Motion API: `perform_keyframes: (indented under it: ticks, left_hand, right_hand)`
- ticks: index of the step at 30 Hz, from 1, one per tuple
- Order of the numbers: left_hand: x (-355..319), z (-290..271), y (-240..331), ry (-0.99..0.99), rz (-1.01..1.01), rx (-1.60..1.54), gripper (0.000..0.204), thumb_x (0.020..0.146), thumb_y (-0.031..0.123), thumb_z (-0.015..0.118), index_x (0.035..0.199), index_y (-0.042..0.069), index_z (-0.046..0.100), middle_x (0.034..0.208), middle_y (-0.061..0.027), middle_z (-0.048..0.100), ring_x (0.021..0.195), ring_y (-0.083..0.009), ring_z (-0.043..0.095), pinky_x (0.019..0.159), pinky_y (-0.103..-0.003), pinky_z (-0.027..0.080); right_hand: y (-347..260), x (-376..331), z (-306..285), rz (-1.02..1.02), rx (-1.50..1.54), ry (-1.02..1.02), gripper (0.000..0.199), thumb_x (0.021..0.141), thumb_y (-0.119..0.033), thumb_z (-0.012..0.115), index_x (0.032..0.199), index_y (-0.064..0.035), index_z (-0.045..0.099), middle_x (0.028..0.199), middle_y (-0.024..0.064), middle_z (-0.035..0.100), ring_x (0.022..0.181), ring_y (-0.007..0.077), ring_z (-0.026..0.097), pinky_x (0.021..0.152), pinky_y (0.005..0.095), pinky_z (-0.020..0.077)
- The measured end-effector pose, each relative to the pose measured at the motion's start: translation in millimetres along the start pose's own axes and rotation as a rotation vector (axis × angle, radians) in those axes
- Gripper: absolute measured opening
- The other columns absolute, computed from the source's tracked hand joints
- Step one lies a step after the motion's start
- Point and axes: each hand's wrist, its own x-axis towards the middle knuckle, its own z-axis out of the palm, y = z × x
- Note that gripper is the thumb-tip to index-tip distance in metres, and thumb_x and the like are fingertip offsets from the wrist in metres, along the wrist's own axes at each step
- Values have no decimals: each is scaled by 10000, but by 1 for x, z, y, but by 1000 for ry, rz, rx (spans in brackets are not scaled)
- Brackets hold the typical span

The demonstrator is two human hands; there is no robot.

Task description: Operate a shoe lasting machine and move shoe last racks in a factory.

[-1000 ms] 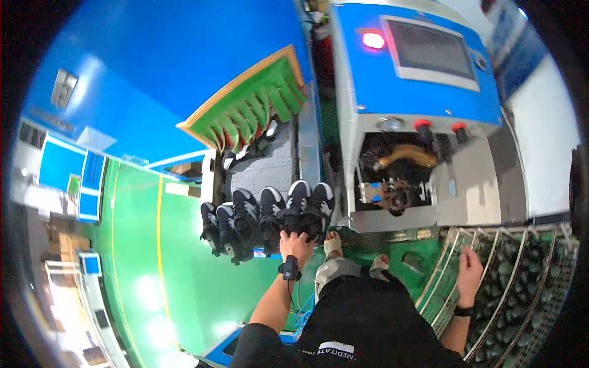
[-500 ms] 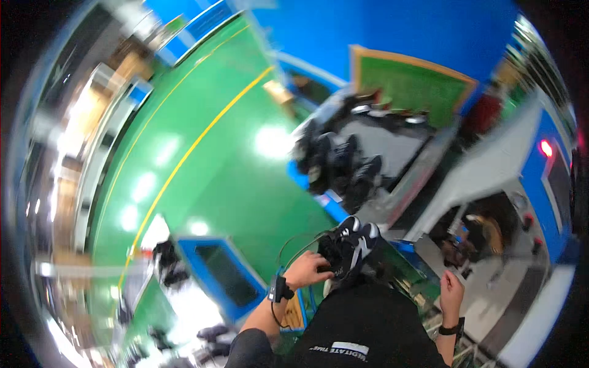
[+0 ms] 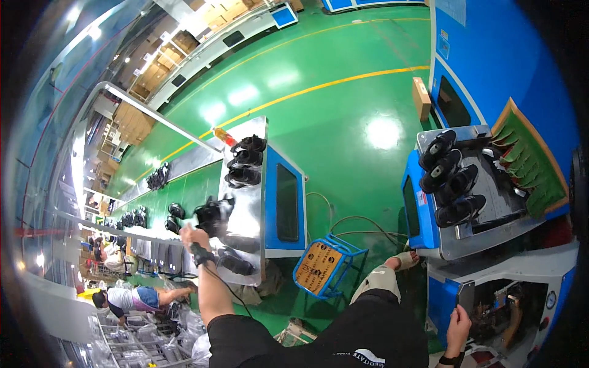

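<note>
To the left, my left hand (image 3: 195,238) grips a pair of black sneakers (image 3: 215,213), blurred by motion, over a metal-topped bench (image 3: 248,211). More black shoes (image 3: 245,162) stand in a row at that bench's far end, and dark shoes (image 3: 234,260) lie on its near part. At the lower right, my right hand (image 3: 459,325) is closed, with its fingers curled, just below a dark panel (image 3: 466,297) on a machine. Nothing shows in that hand.
A blue-framed stool (image 3: 319,270) with a wooden seat stands between the benches. On the right, a blue machine table (image 3: 423,184) carries several black shoes (image 3: 451,172). Cables (image 3: 368,221) run across the green floor. A person (image 3: 138,297) bends over bagged items at lower left.
The view has swung left. My left hand has carried the sneakers from in front of my body to over the left bench. My right hand stays low on the right, by the machine.
</note>
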Motion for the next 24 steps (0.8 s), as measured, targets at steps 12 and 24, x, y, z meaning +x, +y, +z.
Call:
perform_keyframes:
  ticks: [12,24]
  left_hand:
    - [-284,-371,487,-712,1217,-1674,240,842,55,663,1081,35,675,1072,-161,690,998,-337,668,856,-409,544]
    - [-478,-585,919,-657,1510,-1676,379,812,69,604,1188,33,630,1033,-231,690,952,-433,664,775,-465,547]
  right_hand:
    - [-83,34,-220,-233,-193,1216,284,978,-38,567,1246,30,628,1237,182,656,1114,297,650,935,352,510]
    - [-110,125,-267,137,-910,1276,641,911,-326,584,1406,61,455,1499,259,426,1401,387,402,1152,503,261]
